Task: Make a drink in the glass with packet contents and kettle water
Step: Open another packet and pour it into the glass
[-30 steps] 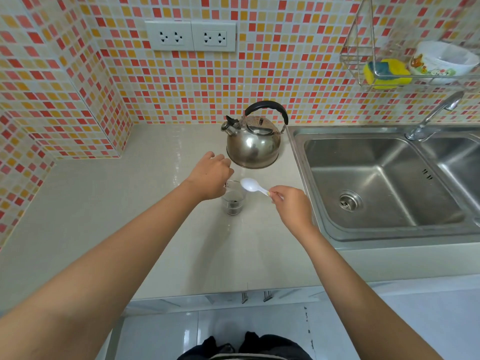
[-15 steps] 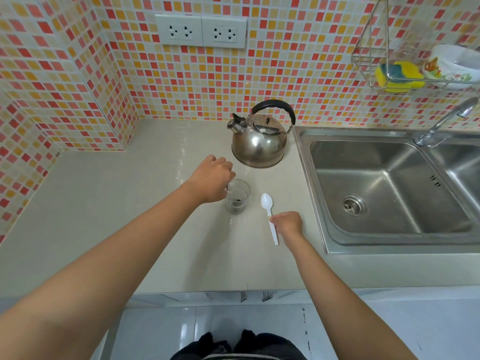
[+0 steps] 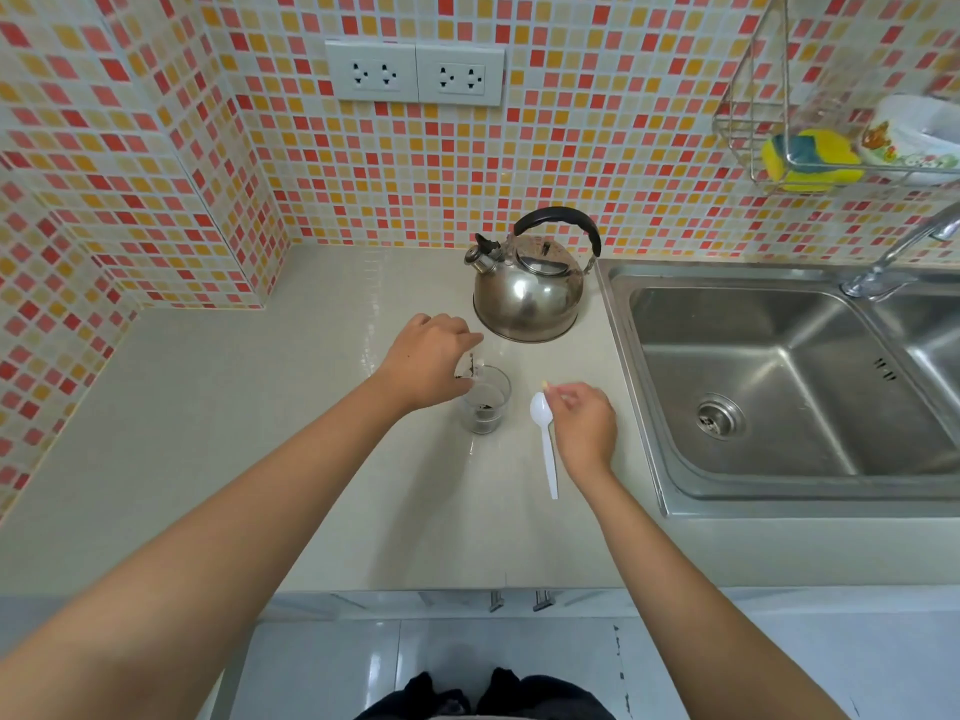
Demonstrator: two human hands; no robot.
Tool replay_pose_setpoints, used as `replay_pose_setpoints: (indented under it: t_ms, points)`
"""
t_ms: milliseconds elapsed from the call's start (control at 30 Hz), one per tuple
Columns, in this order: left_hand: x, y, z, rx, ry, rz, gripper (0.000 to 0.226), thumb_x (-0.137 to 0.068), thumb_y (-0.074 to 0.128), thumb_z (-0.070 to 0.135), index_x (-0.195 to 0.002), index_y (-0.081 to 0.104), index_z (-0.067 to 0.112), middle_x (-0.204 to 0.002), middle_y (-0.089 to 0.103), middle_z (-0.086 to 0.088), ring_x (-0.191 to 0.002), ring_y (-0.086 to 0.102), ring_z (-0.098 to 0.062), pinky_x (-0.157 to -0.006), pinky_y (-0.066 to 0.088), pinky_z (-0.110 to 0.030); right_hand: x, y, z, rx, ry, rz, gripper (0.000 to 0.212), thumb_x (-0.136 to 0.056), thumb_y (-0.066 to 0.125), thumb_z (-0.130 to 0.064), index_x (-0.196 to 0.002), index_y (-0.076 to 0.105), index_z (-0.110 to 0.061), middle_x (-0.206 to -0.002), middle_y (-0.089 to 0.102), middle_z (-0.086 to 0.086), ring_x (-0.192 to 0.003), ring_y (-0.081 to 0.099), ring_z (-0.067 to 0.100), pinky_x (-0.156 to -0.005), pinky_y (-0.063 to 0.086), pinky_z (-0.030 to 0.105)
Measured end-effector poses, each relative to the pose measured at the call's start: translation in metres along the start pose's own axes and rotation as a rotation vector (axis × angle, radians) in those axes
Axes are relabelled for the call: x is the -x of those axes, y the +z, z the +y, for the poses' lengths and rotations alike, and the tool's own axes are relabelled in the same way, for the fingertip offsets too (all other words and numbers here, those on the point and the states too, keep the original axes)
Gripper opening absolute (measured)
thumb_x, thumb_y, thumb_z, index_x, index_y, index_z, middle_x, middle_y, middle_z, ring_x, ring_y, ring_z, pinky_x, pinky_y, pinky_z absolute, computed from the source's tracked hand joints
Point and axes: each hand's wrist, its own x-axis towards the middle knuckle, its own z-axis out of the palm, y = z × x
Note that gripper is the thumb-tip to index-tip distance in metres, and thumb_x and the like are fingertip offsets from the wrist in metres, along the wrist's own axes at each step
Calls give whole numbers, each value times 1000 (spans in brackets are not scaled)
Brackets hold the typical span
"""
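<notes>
A small clear glass with dark granules at its bottom stands on the counter in front of a steel kettle with a black handle. My left hand hovers over the glass's left rim, pinching a small packet that tips toward the opening; the hand hides most of the packet. A white plastic spoon lies flat on the counter to the right of the glass. Just right of the spoon's bowl is my right hand, fingers curled together and off the spoon. A tiny yellowish bit shows at its fingertips.
A steel sink with a tap fills the right side. A wire rack on the tiled wall holds a sponge and a bowl. Two wall sockets sit above the kettle. The beige counter stretches to the left.
My right hand laid the spoon on the counter, let go of it, and moved forward beside the spoon's bowl. My left hand has stayed over the glass.
</notes>
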Motion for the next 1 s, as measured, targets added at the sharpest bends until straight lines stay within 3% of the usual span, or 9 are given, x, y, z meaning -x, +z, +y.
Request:
replay_pose_setpoints:
  t_ms: [100, 167, 300, 433, 567, 633, 733, 833, 1000]
  points:
    - [6, 0, 0, 181, -82, 162, 61, -79, 66, 43, -134, 54, 19, -118, 64, -2, -110, 57, -22, -95, 38, -34, 2, -3, -56, -212, -92, -181, 31, -81, 64, -48, -70, 68, -20, -63, 62, -9, -63, 58, 10, -65, 48, 29]
    - [10, -1, 3, 327, -119, 272, 60, -77, 70, 40, -131, 57, 19, -112, 66, 0, -105, 61, -19, -93, 39, -32, 0, 0, -86, -161, -98, -332, 31, -77, 68, -49, -75, 74, -19, -65, 66, -8, -58, 59, 8, -64, 50, 26]
    - [15, -6, 6, 459, -164, 375, 57, -75, 73, 39, -127, 61, 20, -109, 67, 3, -97, 64, -13, -90, 41, -28, -1, 8, -109, -157, -96, -444, 18, -83, 68, -23, -78, 73, -6, -59, 67, -2, -41, 55, 8, -56, 46, 22]
    - [19, -15, -4, 735, -249, 239, 60, -68, 81, 39, -122, 64, 19, -100, 67, 4, -90, 63, -9, -87, 49, -25, -5, 10, -108, -165, -65, -436, 13, -83, 65, -10, -76, 71, -1, -51, 63, -3, -42, 55, 13, -66, 48, 27]
    - [19, -21, -17, 1056, -366, 140, 16, -80, 75, 15, -95, 74, 9, -85, 72, -8, -82, 65, -15, -86, 54, -30, -5, 10, -109, -91, -108, -537, 15, -84, 66, -12, -83, 71, 2, -61, 66, 3, -37, 54, 7, -60, 45, 22]
    - [21, -21, -20, 1094, -378, 76, 9, -81, 72, 11, -90, 74, 6, -84, 72, -13, -78, 64, -14, -77, 53, -19, -4, 11, -109, -67, -137, -546, 12, -84, 66, -11, -81, 72, -1, -60, 65, 2, -38, 54, 8, -59, 44, 22]
    - [24, -18, -24, 1134, -387, -19, 6, -83, 69, 6, -88, 72, 5, -75, 69, -2, -66, 64, -3, -64, 49, -4, -3, 12, -109, -28, -182, -536, 10, -84, 67, -11, -82, 72, -3, -51, 60, -5, -39, 53, 10, -57, 44, 23]
    - [26, -14, -25, 1136, -385, -62, 8, -85, 68, 7, -90, 71, 2, -73, 68, 2, -57, 62, 8, -60, 47, -4, -3, 15, -109, 43, -242, -546, 11, -84, 66, -10, -85, 72, -1, -49, 57, -4, -40, 53, 10, -51, 42, 19]
    - [30, -12, -22, 1137, -401, -47, 8, -85, 68, 7, -89, 70, 1, -75, 67, -5, -68, 62, -6, -60, 46, -4, -3, 19, -109, 119, -333, -563, 8, -85, 64, -7, -82, 71, -4, -52, 57, -2, -33, 50, -1, -40, 38, 6]
